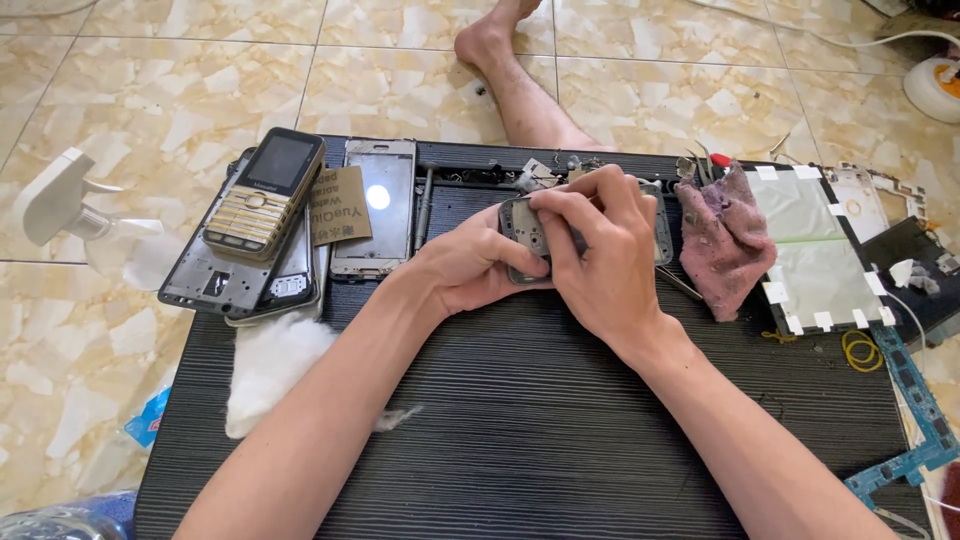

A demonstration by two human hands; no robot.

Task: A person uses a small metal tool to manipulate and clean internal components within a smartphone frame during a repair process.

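Both of my hands meet over the back half of a low black ribbed table [520,420]. My left hand [465,265] cups a small grey phone frame [522,232] from below and the left. Over that same frame my right hand [600,255] is curled, its fingertips pressing on the top; whether it also pinches a small tool is hidden. Most of the frame is covered by the fingers.
At the table's back left lie a gold keypad phone [262,192], stacked phone frames [215,275], a brown card [340,205] and a grey smartphone frame [378,205]. White cotton [268,365] sits front left. A mauve rag [725,240], taped panel [812,250], blue circuit strip [915,410] lie right. A bare leg [515,85] rests beyond.
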